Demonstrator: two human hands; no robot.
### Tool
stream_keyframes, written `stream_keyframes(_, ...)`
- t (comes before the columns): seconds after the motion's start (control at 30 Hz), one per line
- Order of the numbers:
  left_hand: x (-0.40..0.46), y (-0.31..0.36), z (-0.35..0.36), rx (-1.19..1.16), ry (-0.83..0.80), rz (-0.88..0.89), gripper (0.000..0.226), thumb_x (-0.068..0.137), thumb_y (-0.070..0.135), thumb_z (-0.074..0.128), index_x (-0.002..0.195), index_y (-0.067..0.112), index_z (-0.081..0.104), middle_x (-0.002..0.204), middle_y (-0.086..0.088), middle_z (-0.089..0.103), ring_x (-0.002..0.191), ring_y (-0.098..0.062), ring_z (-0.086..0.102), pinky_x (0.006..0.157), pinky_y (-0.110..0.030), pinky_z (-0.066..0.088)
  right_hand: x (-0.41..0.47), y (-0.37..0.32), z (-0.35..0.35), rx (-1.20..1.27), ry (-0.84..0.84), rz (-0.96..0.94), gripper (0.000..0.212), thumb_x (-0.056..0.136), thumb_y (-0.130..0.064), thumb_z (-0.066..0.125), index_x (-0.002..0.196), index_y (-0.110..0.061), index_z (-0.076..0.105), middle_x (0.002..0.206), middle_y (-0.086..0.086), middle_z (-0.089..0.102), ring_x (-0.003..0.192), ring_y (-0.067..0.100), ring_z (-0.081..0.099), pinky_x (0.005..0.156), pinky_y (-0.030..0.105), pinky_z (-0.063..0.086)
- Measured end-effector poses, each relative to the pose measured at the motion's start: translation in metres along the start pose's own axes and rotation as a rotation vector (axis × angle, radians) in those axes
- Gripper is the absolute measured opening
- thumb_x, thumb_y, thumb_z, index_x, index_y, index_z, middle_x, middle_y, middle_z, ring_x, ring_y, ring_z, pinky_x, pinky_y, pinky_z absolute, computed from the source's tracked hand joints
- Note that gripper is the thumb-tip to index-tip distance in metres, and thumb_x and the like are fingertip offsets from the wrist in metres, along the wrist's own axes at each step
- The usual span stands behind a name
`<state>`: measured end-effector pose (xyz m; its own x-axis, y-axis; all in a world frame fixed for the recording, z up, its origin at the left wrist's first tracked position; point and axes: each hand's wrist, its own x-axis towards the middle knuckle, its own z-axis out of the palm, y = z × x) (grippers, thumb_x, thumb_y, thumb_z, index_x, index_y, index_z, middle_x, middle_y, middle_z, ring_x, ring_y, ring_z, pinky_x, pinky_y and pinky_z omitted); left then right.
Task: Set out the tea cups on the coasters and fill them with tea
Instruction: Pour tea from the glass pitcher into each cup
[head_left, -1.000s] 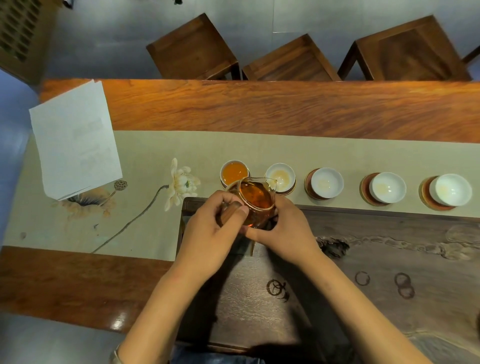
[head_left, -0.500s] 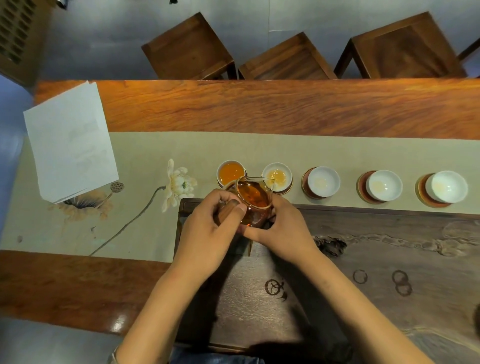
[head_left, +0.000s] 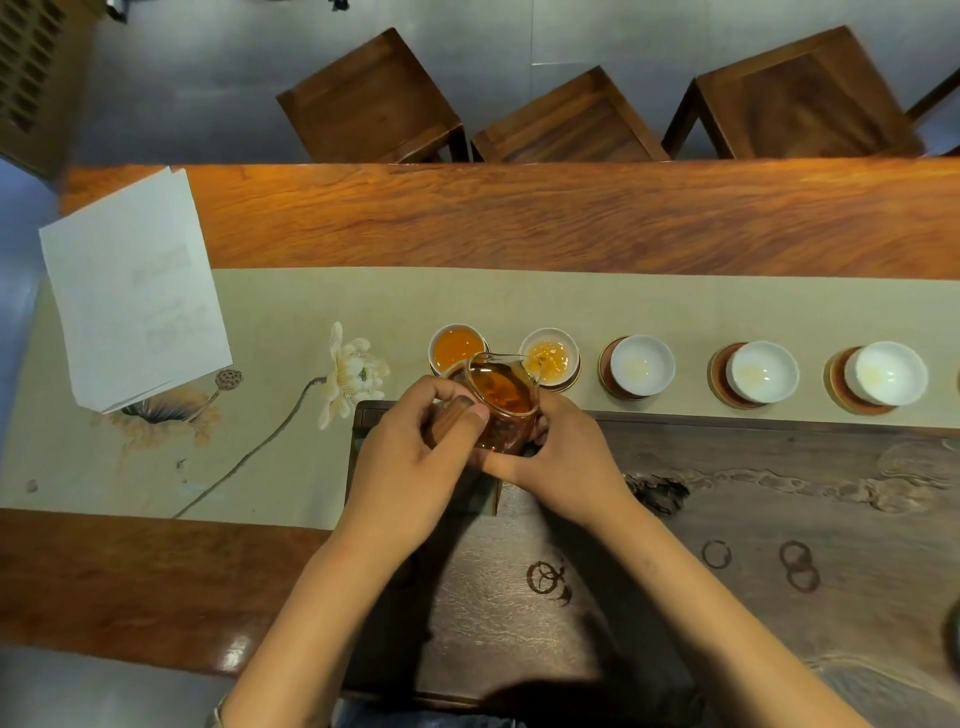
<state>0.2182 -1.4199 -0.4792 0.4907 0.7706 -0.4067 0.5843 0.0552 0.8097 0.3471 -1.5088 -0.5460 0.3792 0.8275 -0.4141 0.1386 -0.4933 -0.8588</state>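
Both hands (head_left: 410, 457) wrapped tight round the glass pitcher (head_left: 498, 402), first cup (head_left: 457, 347) full, second cup (head_left: 549, 357) mid-pour, three still empty.

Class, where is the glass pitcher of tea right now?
The glass pitcher is centre-frame, held by the left hand and right hand, tilted over the second cup.
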Motion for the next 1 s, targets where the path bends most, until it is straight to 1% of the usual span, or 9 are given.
stream_keyframes(0.17, -0.0004, 0.0022, -0.0009, 0.015, -0.004, 0.002, 0.028, 0.076, 0.057, 0.052, 0.091, 0.035, 0.063, 0.086, 0.014, 0.07, 0.08, -0.005, 0.066, 0.08, -0.048, 0.056, 0.0001, -0.0005, 0.0, -0.002, -0.003, 0.009, 0.075, 0.055, -0.077, 0.071, 0.117, -0.035, 0.063, 0.109, -0.013, 0.071, 0.102, 0.002, 0.065, 0.091, 0.035, 0.055)
stream_keyframes(0.4, -0.0001, 0.0021, -0.0005, 0.018, -0.002, 0.001, 0.028, 0.076, 0.055, 0.053, 0.092, 0.035, 0.064, 0.087, 0.016, 0.07, 0.082, -0.004, 0.066, 0.081, -0.046, 0.056, -0.0006, 0.0008, 0.0003, 0.008, -0.009, 0.026, 0.076, 0.054, -0.078, 0.072, 0.117, -0.036, 0.063, 0.109, -0.013, 0.071, 0.102, 0.003, 0.065, 0.091, 0.035, 0.056)
stream_keyframes(0.53, -0.0006, 0.003, -0.0001, 0.017, -0.002, 0.001, 0.026, 0.077, 0.055, 0.053, 0.091, 0.036, 0.064, 0.086, 0.016, 0.07, 0.081, -0.004, 0.066, 0.08, -0.047, 0.056, -0.0012, 0.0016, 0.0008, 0.016, -0.007, 0.03, 0.075, 0.054, -0.077, 0.073, 0.116, -0.036, 0.063, 0.108, -0.013, 0.071, 0.101, 0.003, 0.066, 0.091, 0.036, 0.056)
stream_keyframes(0.7, -0.0012, 0.003, -0.0006, 0.021, 0.01, 0.008, 0.028, 0.077, 0.055, 0.054, 0.091, 0.034, 0.065, 0.086, 0.012, 0.071, 0.081, -0.01, 0.067, 0.081, -0.05, 0.055, -0.0024, 0.0014, 0.002, 0.017, 0.012, 0.018, 0.073, 0.054, -0.077, 0.074, 0.115, -0.038, 0.064, 0.108, -0.015, 0.071, 0.101, 0.0, 0.065, 0.092, 0.034, 0.056)
stream_keyframes(0.9, -0.0011, 0.0028, -0.0008, 0.027, 0.003, 0.007, 0.028, 0.077, 0.055, 0.053, 0.092, 0.034, 0.065, 0.087, 0.014, 0.071, 0.081, -0.005, 0.067, 0.08, -0.045, 0.057, -0.0026, 0.0021, 0.0032, 0.014, -0.005, 0.023, 0.075, 0.056, -0.078, 0.072, 0.117, -0.037, 0.063, 0.108, -0.015, 0.071, 0.101, 0.0, 0.066, 0.092, 0.033, 0.056)
stream_keyframes(1.0, -0.0007, 0.0028, -0.0008, 0.032, 0.012, 0.005, 0.029, 0.077, 0.056, 0.053, 0.092, 0.034, 0.065, 0.086, 0.013, 0.071, 0.079, -0.007, 0.067, 0.078, -0.046, 0.056, -0.0023, 0.0022, 0.0033, 0.012, -0.003, 0.022, 0.074, 0.056, -0.079, 0.071, 0.117, -0.037, 0.063, 0.108, -0.015, 0.071, 0.101, -0.001, 0.065, 0.092, 0.032, 0.056)
